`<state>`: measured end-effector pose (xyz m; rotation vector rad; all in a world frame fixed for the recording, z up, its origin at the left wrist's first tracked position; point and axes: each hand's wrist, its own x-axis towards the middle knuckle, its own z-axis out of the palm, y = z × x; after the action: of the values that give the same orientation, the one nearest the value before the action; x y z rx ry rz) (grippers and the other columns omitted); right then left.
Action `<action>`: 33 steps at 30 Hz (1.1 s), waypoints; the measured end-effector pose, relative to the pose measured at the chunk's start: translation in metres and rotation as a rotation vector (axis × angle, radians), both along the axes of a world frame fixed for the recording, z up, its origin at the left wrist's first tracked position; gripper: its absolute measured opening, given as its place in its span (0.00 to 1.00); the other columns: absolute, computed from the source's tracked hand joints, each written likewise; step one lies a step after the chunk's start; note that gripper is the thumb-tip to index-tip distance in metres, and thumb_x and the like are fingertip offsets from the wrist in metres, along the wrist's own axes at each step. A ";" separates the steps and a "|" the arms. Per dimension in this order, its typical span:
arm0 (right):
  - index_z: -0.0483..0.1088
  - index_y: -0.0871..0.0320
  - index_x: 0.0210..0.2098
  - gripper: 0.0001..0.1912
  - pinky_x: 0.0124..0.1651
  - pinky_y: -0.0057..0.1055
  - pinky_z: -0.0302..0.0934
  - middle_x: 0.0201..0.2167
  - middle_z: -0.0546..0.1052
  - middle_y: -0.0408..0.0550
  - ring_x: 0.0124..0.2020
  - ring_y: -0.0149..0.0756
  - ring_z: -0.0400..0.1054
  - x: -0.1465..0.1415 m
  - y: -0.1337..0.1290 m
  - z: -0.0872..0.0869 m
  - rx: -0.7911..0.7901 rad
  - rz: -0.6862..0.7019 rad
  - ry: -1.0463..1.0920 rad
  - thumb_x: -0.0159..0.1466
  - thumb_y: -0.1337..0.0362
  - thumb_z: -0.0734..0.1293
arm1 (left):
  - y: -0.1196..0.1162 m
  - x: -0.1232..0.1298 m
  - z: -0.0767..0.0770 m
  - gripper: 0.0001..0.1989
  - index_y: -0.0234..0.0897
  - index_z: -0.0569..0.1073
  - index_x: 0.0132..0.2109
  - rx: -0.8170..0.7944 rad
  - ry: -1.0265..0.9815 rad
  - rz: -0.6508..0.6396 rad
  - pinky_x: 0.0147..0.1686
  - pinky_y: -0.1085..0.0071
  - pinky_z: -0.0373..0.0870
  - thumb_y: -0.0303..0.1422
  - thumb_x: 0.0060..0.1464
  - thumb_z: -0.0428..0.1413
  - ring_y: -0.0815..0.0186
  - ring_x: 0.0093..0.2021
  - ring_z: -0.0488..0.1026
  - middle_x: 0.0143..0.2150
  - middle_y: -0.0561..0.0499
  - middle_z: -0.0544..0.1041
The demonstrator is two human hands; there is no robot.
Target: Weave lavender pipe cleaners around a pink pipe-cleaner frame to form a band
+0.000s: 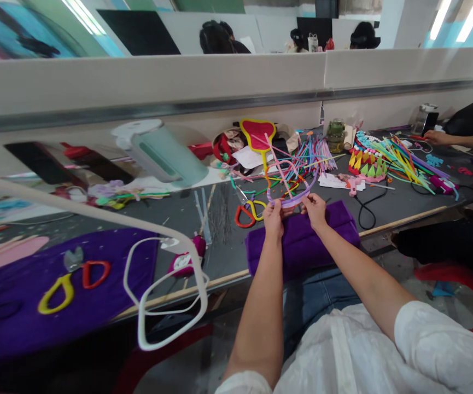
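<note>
My left hand and my right hand are closed on the lower part of a curved purple hoop, one on each side. Pink and orange pipe cleaners rise from the hoop, and a red and yellow fan-shaped piece stands at the top of a yellow stem behind it. Beneath my hands lies a folded purple cloth at the table's edge. Left of my left hand are scissors with a red and a yellow handle.
Bundled pipe cleaners, a glass jar and a colourful crown sit behind. A white lamp frame and more scissors on purple cloth are left. Another person's hands are at right.
</note>
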<state>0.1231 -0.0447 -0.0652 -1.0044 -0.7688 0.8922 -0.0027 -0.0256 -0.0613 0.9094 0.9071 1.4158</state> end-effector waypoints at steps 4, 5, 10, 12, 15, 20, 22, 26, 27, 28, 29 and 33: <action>0.68 0.58 0.28 0.14 0.18 0.22 0.61 0.19 0.68 0.36 0.17 0.25 0.63 0.000 0.000 0.001 -0.008 -0.001 -0.013 0.53 0.53 0.68 | 0.000 0.000 0.000 0.23 0.32 0.72 0.41 0.002 0.001 -0.003 0.26 0.69 0.74 0.48 0.46 0.61 0.62 0.26 0.77 0.24 0.49 0.77; 0.68 0.57 0.28 0.14 0.19 0.22 0.62 0.19 0.68 0.36 0.17 0.25 0.63 0.000 -0.001 0.001 -0.008 -0.004 -0.013 0.53 0.53 0.68 | 0.001 0.000 -0.001 0.23 0.32 0.72 0.41 0.002 0.000 -0.004 0.26 0.69 0.74 0.48 0.46 0.61 0.62 0.26 0.77 0.23 0.49 0.77; 0.68 0.58 0.28 0.14 0.18 0.22 0.61 0.19 0.68 0.36 0.17 0.25 0.62 0.000 -0.001 0.002 0.001 -0.007 -0.004 0.53 0.53 0.68 | 0.001 0.000 -0.001 0.23 0.33 0.72 0.40 0.006 -0.005 -0.005 0.23 0.71 0.72 0.48 0.45 0.62 0.63 0.23 0.76 0.23 0.50 0.77; 0.68 0.58 0.28 0.13 0.18 0.22 0.61 0.19 0.68 0.36 0.16 0.24 0.62 0.000 -0.001 0.002 0.002 -0.006 -0.006 0.53 0.54 0.68 | 0.001 0.000 0.000 0.24 0.33 0.72 0.40 0.016 -0.007 -0.002 0.22 0.72 0.72 0.49 0.44 0.62 0.64 0.23 0.76 0.23 0.50 0.77; 0.68 0.58 0.28 0.13 0.19 0.21 0.62 0.19 0.68 0.36 0.17 0.25 0.63 0.000 -0.001 0.001 -0.002 -0.006 -0.018 0.53 0.54 0.68 | 0.000 0.000 0.001 0.23 0.33 0.72 0.39 0.024 -0.002 0.005 0.22 0.72 0.71 0.49 0.44 0.62 0.65 0.22 0.76 0.24 0.50 0.77; 0.68 0.58 0.28 0.13 0.18 0.21 0.62 0.19 0.67 0.36 0.17 0.25 0.63 0.000 0.000 0.000 0.004 -0.006 -0.019 0.53 0.54 0.68 | -0.001 0.001 0.003 0.23 0.33 0.72 0.39 0.023 -0.007 0.005 0.20 0.74 0.70 0.49 0.44 0.62 0.66 0.21 0.75 0.23 0.51 0.77; 0.68 0.57 0.28 0.13 0.19 0.21 0.62 0.19 0.68 0.36 0.18 0.25 0.63 0.000 0.000 0.000 0.000 -0.005 -0.020 0.53 0.54 0.68 | -0.001 0.001 0.003 0.23 0.34 0.72 0.39 0.022 -0.006 0.006 0.20 0.74 0.70 0.49 0.43 0.62 0.66 0.21 0.75 0.23 0.51 0.77; 0.68 0.57 0.28 0.13 0.19 0.21 0.63 0.20 0.68 0.36 0.19 0.26 0.64 0.000 0.000 0.001 -0.002 -0.001 -0.023 0.53 0.54 0.68 | -0.001 0.000 0.002 0.23 0.34 0.72 0.39 0.018 -0.001 0.008 0.21 0.73 0.71 0.48 0.44 0.62 0.65 0.22 0.75 0.24 0.51 0.77; 0.68 0.57 0.28 0.13 0.19 0.21 0.63 0.20 0.68 0.36 0.19 0.25 0.64 0.000 -0.001 0.001 -0.002 -0.001 -0.018 0.53 0.54 0.68 | -0.001 0.000 0.002 0.23 0.34 0.72 0.39 0.017 0.000 0.007 0.22 0.72 0.71 0.48 0.44 0.62 0.65 0.23 0.76 0.24 0.51 0.77; 0.68 0.57 0.28 0.13 0.19 0.21 0.63 0.20 0.68 0.36 0.19 0.25 0.64 0.000 -0.001 0.001 -0.003 -0.001 -0.014 0.52 0.54 0.68 | -0.001 0.000 0.002 0.23 0.34 0.72 0.40 0.017 0.000 0.007 0.22 0.72 0.72 0.48 0.44 0.62 0.64 0.23 0.76 0.25 0.50 0.77; 0.68 0.57 0.28 0.13 0.19 0.21 0.62 0.20 0.68 0.36 0.19 0.25 0.63 0.000 -0.001 0.001 -0.003 0.001 -0.009 0.52 0.54 0.68 | -0.001 0.000 0.002 0.23 0.33 0.72 0.40 0.018 0.000 0.008 0.23 0.71 0.72 0.48 0.44 0.62 0.64 0.24 0.76 0.25 0.50 0.77; 0.68 0.58 0.28 0.13 0.18 0.21 0.62 0.19 0.68 0.36 0.17 0.25 0.63 0.000 -0.001 0.002 0.000 0.003 -0.009 0.52 0.54 0.68 | -0.001 0.001 0.001 0.23 0.34 0.72 0.40 0.022 0.000 0.016 0.23 0.72 0.72 0.48 0.44 0.62 0.64 0.23 0.76 0.24 0.50 0.77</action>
<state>0.1228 -0.0455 -0.0634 -1.0079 -0.7782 0.8903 -0.0022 -0.0262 -0.0600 0.9206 0.9019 1.4420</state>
